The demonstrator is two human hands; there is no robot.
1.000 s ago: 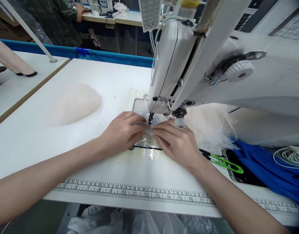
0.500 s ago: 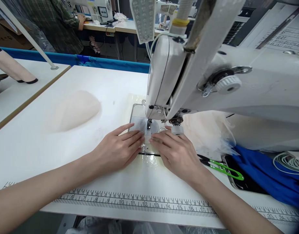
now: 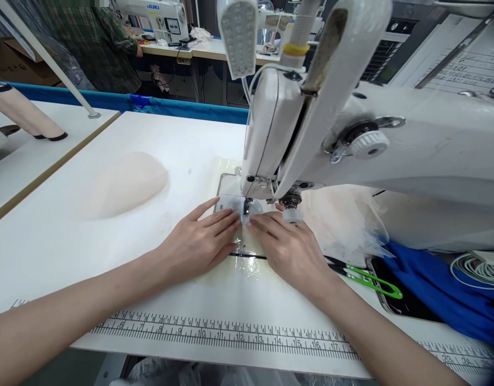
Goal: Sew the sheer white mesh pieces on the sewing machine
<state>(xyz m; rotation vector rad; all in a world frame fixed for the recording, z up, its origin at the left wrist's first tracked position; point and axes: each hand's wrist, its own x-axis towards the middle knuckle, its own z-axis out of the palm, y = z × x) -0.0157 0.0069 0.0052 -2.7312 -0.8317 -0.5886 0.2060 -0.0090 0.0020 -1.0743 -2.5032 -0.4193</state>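
Note:
My left hand (image 3: 198, 244) lies flat on the table with its fingers stretched toward the presser foot (image 3: 247, 209) of a white sewing machine (image 3: 351, 134). My right hand (image 3: 293, 249) lies flat beside it, fingertips almost meeting the left ones. Both press down a small sheer, nearly clear piece of fabric (image 3: 234, 206) on the needle plate, just in front of the needle.
A pale mesh pile (image 3: 126, 182) lies to the left on the white table (image 3: 69, 246), more pale fabric (image 3: 343, 214) to the right. Green thread snips (image 3: 371, 279), blue cloth (image 3: 443, 289) and a printed ruler (image 3: 238, 335) are near. Another person (image 3: 97, 43) works at the back.
My fingers, pinched together on the fabric a second ago, have flattened out. Both hands have slid the piece a little forward toward the needle.

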